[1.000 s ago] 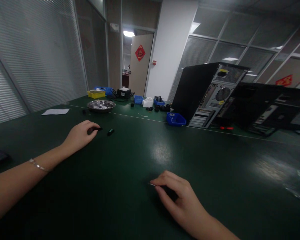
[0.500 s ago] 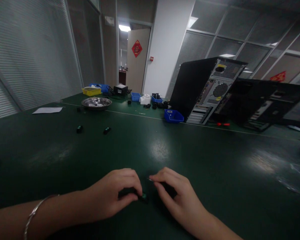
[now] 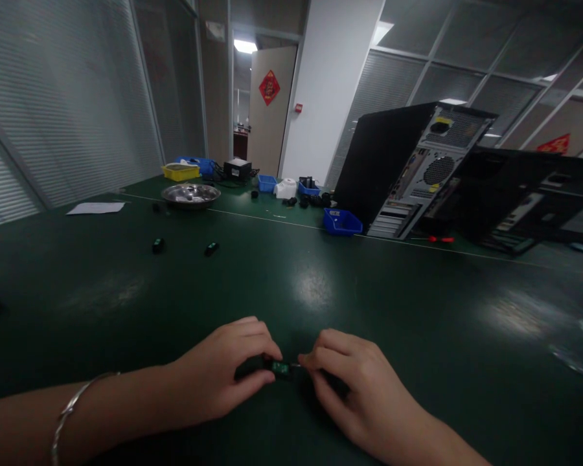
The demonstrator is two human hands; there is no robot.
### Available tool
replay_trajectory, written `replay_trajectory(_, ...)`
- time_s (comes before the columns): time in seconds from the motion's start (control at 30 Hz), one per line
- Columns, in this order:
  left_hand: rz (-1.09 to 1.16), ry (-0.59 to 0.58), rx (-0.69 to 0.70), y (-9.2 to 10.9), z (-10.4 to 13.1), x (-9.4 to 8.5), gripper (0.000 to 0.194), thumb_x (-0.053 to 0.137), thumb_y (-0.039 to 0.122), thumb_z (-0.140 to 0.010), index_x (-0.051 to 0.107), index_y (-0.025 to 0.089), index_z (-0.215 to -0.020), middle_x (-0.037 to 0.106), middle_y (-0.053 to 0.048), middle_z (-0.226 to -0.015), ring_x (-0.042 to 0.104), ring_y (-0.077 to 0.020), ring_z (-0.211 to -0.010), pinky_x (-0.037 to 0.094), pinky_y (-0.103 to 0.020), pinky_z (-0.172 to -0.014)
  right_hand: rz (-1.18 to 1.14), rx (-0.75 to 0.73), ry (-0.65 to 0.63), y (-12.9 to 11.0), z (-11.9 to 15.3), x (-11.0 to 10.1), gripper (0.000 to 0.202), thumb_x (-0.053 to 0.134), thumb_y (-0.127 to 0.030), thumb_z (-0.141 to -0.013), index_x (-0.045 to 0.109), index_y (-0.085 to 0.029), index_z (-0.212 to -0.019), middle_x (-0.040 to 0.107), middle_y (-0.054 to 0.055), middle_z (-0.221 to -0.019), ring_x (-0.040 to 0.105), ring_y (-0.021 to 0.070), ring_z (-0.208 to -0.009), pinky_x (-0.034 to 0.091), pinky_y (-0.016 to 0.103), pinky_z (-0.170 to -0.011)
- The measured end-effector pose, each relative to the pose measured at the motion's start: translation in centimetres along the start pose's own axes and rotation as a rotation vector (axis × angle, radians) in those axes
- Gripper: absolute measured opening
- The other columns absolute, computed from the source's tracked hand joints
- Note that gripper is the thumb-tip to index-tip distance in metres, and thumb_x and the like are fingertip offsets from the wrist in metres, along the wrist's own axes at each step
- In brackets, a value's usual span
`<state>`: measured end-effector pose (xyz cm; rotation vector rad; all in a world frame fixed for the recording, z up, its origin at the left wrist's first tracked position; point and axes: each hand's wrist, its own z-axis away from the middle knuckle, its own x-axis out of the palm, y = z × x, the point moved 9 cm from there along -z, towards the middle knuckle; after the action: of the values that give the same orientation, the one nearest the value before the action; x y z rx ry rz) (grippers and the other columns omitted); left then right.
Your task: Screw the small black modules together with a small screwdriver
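Between thumb and fingers, my left hand (image 3: 233,366) grips a small black device (image 3: 281,369) with a green face, low over the green table. Just to its right, my right hand (image 3: 354,378) pinches a tiny shiny piece (image 3: 296,365), whose tip is at the device's right end; whether they touch is too small to tell. Two similar black devices with green faces lie further off at the left, one (image 3: 158,245) beside the other (image 3: 211,248).
A metal dish (image 3: 191,195), a paper sheet (image 3: 96,208) and a yellow bin (image 3: 181,171) stand at the back left. A blue bin (image 3: 342,222) sits beside a black computer tower (image 3: 393,162). Clear plastic (image 3: 576,356) lies at the right.
My right hand has brought the tiny shiny piece down to the device's right end. The device in my left hand has turned more level and is easier to see. The view has shifted slightly.
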<state>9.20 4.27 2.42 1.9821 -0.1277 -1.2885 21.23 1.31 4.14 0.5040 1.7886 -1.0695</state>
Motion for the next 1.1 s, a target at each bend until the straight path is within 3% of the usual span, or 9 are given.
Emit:
replay_trajectory(0.47, -0.008, -0.001, -0.018, -0.2, 0.2, 0.1, 0.018, 0.059, 0.011, -0.09, 0.065, 0.017, -0.107, 0.065, -0.007, -0.097, 0.059, -0.0228, -0.09, 0.045, -0.034, -0.079, 0.013, 0.0, -0.013, 0.1, -0.1, 1.1, 0.02, 0.051, -0.009, -0.091, 0.068, -0.02, -0.095, 0.061, 0.003, -0.085, 0.057, 0.0184, -0.077, 0.041, 0.029, -0.065)
replay_trajectory(0.7, 0.021, -0.002, -0.026, -0.2, 0.1, 0.2, 0.018, 0.07, 0.02, -0.088, 0.065, 0.018, -0.105, 0.066, -0.006, -0.096, 0.059, -0.0229, -0.089, 0.045, -0.033, -0.077, -0.025, -0.019, 0.027, -0.1, -0.1, 1.0, 0.02, 0.051, -0.01, -0.093, 0.067, -0.021, -0.096, 0.062, 0.003, -0.086, 0.058, 0.0182, -0.077, 0.042, 0.029, -0.066)
replay_trajectory(1.1, 0.024, 0.0, -0.046, -0.3, 0.0, 0.1, 0.015, 0.066, 0.014, -0.088, 0.065, 0.018, -0.102, 0.066, -0.005, -0.095, 0.059, -0.0217, -0.089, 0.044, -0.032, -0.078, -0.057, -0.026, 0.038, -0.2, 0.0, 1.0, 0.02, 0.05, -0.011, -0.093, 0.068, -0.02, -0.096, 0.063, 0.004, -0.086, 0.059, 0.0185, -0.077, 0.044, 0.029, -0.067)
